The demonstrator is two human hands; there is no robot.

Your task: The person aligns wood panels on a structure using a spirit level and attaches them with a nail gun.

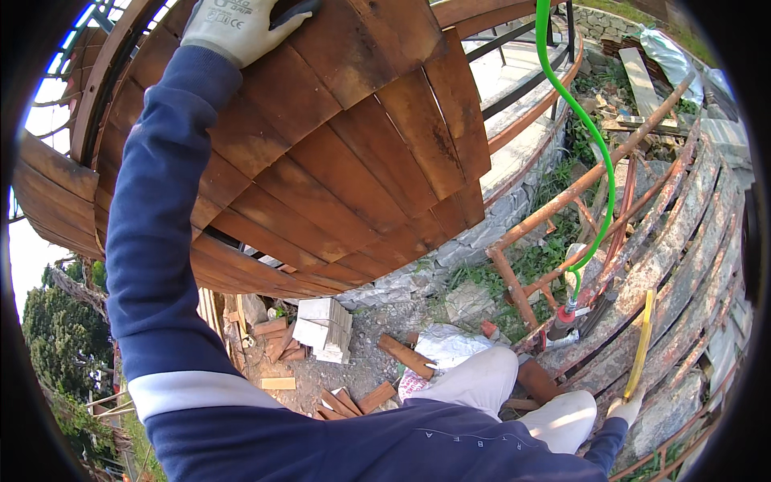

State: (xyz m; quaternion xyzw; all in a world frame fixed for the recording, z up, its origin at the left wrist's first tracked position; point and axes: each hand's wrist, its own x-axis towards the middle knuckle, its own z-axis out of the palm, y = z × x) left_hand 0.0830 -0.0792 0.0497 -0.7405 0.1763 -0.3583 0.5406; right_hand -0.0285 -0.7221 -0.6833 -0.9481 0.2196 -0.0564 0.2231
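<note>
Clearly, the right grip, gloved and small near the lower right edge, is closed around the lower end of a yellow strip, which is narrow, slightly bent and reaches up over the weathered slatted platform; any markings along it are too small to tell. The left grip lies against the brown shingles at the top, thumb spread toward the right; its fingers run out of view, so whether it pinches anything cannot be told. Dark printed lettering and a mark show on the back of that pale glove, whose thumb has a dark tip. Behind the glove runs a navy sleeve with a white band, and the navy top carries a line of small, widely spaced pale letters. The shingles overlap in rows across a curved structure. Near the yellow strip, a red tool rests by the platform's inner edge, joined to a bright green hose that loops up past a rusty pipe frame. Below the shingles, a stack of pale tiles stands among wooden offcuts, beside a white sack whose reddish print is unreadable.
</note>
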